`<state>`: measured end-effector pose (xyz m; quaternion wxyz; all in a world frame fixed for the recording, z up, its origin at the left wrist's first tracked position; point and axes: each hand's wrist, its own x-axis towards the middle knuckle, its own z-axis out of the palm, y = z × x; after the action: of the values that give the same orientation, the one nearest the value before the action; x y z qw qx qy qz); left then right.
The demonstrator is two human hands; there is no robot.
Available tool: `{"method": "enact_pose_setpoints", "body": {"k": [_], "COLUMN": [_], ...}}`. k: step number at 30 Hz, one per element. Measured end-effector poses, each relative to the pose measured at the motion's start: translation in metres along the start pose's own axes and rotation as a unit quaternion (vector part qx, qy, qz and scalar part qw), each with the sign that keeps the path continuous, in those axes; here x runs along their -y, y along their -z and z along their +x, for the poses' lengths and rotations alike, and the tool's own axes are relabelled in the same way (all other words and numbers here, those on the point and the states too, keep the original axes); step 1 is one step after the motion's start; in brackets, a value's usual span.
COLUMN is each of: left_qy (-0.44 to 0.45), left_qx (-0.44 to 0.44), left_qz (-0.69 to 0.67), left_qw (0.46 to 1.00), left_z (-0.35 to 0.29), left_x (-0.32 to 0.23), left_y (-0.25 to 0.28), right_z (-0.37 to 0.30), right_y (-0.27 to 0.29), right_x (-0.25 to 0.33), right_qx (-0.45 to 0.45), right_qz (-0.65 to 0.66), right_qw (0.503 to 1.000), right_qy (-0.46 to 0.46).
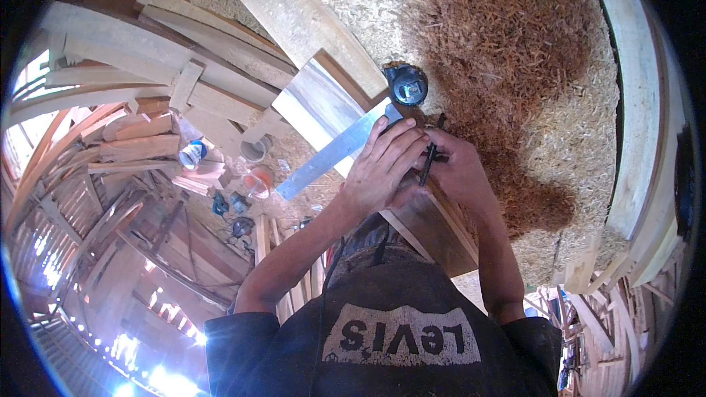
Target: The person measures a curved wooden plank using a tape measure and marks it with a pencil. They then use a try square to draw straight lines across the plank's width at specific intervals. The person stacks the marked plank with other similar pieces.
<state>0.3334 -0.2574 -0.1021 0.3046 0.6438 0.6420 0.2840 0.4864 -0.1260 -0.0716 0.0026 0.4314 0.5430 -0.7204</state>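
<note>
A try square with a bright metal blade [320, 158] lies across a pale, smooth wooden board [318, 95]. My left hand [382, 158] covers the square's upper end, its fingers close together and pressing it against the board. At the board's right edge my right hand [461, 165] is closed round a slim black pen-like tool [429, 163]; the fingers partly hide its lower part. Just beyond my hands sits a black tape measure [407, 84]. Nearer my body, the side of the wood [434, 231] shows darker brown, below both hands.
Reddish-brown shavings [507, 37] are heaped on the sawdust-covered surface to the right. A long plank [294, 11] lies beyond the board. Stacked timber [125, 37] fills the far left. A cup [255, 148], a blue-and-white can [193, 154] and power tools [241, 228] lie at left.
</note>
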Motion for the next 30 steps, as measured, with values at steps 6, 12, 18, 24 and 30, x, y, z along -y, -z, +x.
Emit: {"method": "enact_pose_setpoints", "body": {"k": [6, 12, 18, 24, 30], "left_qy": [0.0, 0.003, 0.049, 0.029, 0.012], "left_qx": [-0.003, -0.024, -0.033, 0.053, 0.026], "left_qz": [0.042, 0.085, -0.082, -0.003, 0.065], "left_qw": [0.999, 0.996, 0.995, 0.998, 0.998], "left_z": [0.003, -0.003, -0.015, -0.016, -0.01], "left_x": [-0.003, -0.003, 0.005, 0.01, -0.003], "left_y": [0.005, 0.0, -0.016, -0.027, -0.002], "right_z": [-0.003, 0.045, 0.085, 0.084, 0.084], "right_y": [0.044, -0.019, -0.085, -0.099, -0.083], "right_x": [0.048, 0.064, 0.055, 0.061, 0.067], "right_qx": [-0.089, 0.027, 0.162, 0.182, 0.13], "right_qz": [-0.028, -0.161, -0.376, -0.44, -0.488], "right_qw": [0.996, 0.961, 0.864, 0.835, 0.816], "right_qy": [-0.015, 0.221, 0.292, 0.276, 0.281]}}
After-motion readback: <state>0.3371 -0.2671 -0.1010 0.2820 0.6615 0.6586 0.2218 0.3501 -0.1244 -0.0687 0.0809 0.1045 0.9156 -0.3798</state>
